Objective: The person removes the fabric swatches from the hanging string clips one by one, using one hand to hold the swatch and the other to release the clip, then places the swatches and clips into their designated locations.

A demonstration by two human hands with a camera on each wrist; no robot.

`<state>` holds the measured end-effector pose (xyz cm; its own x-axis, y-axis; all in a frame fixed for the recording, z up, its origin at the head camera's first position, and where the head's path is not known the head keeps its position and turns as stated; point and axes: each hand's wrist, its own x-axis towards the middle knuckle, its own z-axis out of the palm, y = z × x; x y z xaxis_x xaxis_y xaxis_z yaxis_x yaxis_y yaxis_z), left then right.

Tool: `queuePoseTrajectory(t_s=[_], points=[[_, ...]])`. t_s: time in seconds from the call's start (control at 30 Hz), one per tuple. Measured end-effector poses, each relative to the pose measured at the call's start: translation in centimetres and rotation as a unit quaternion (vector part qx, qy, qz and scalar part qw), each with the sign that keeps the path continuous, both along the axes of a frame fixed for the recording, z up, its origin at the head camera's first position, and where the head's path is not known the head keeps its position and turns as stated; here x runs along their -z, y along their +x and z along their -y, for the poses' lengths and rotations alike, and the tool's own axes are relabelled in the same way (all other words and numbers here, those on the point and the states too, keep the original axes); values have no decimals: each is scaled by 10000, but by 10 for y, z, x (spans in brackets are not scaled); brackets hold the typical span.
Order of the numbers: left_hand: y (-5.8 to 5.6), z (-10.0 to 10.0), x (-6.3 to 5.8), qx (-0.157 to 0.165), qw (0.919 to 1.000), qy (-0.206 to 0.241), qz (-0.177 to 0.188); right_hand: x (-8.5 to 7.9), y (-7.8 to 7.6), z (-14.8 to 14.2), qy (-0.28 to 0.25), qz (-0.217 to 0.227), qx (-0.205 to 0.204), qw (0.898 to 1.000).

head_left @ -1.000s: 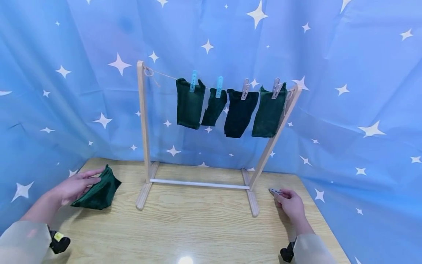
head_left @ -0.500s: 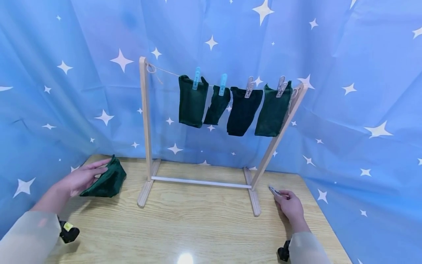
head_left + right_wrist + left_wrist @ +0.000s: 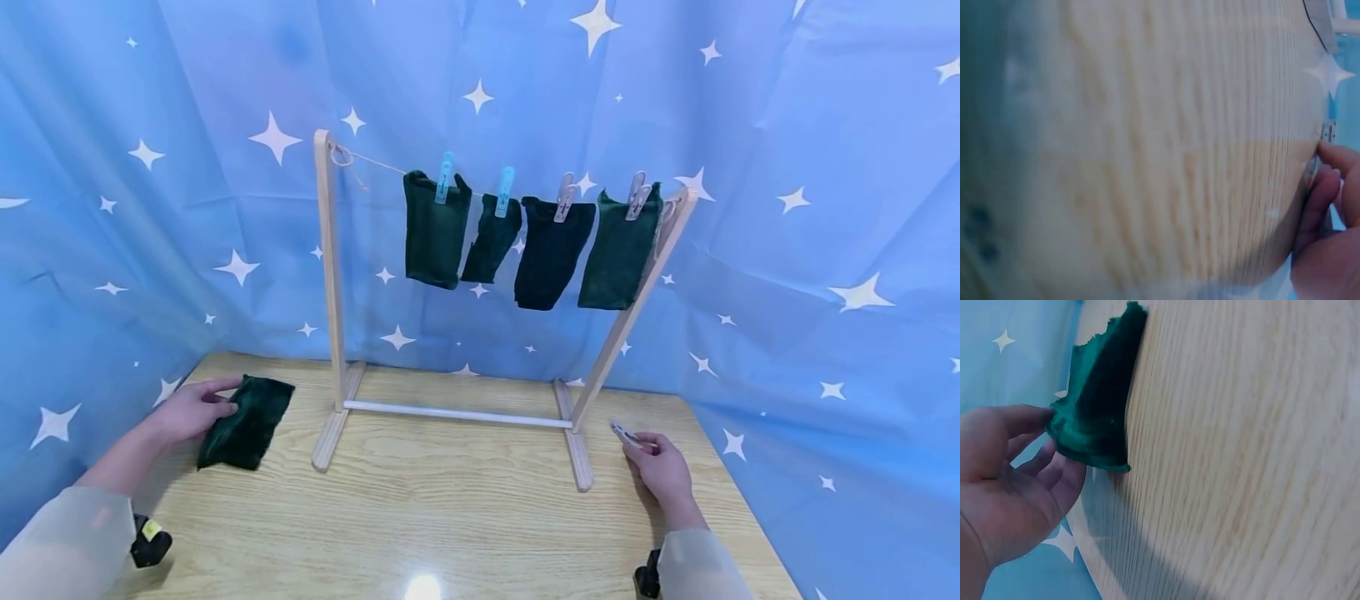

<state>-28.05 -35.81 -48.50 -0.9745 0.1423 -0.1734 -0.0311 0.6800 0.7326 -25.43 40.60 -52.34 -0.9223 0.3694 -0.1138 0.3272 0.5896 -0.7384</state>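
At the table's left side my left hand [image 3: 197,411] pinches the edge of a dark green velvety cloth [image 3: 253,423]. In the left wrist view the thumb lies on one side of the cloth [image 3: 1100,400] and the fingers [image 3: 1063,478] reach behind it; its far end is low over the tabletop. At the right my right hand [image 3: 662,468] holds a grey clothespin [image 3: 624,433] between thumb and fingertips, close above the wood. In the right wrist view that hand [image 3: 1329,231] is at the right edge, the clothespin [image 3: 1329,130] only partly showing.
Between the hands stands a wooden drying rack [image 3: 332,275] with a string line. Several green cloths [image 3: 435,237] hang on it, pinned by blue clothespins [image 3: 504,192] and grey-pink clothespins [image 3: 637,196]. A blue starry curtain [image 3: 787,250] lies behind the wooden table [image 3: 450,508].
The left hand first shifted up and away, then lowered the cloth, which has swung flatter and hangs more spread out. The right hand with the clothespin has barely moved.
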Motion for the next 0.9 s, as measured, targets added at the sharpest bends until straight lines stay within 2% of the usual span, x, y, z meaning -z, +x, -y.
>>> queuePoseTrajectory(t_s=[0.13, 0.27, 0.43, 0.5, 0.7, 0.9], points=[[1, 6, 1, 109, 9993, -284, -228, 1, 0, 0, -11, 49, -28, 10000], [0, 11, 2, 192, 9985, -462, -227, 2, 0, -2, 50, 65, -12, 10000], [-2, 11, 3, 263, 9938, -842, -672, 1, 0, -3, 59, 59, 25, 10000], [-2, 10, 5, 415, 9913, -932, -828, 1, 0, -3, 40, 66, 20, 10000], [0, 11, 10, 1122, 9862, -1055, -611, 1, 0, -2, 53, 102, -10, 9999], [-4, 13, 10, 1221, 9844, -1169, -497, -2, 1, -2, 40, 150, -18, 9999]])
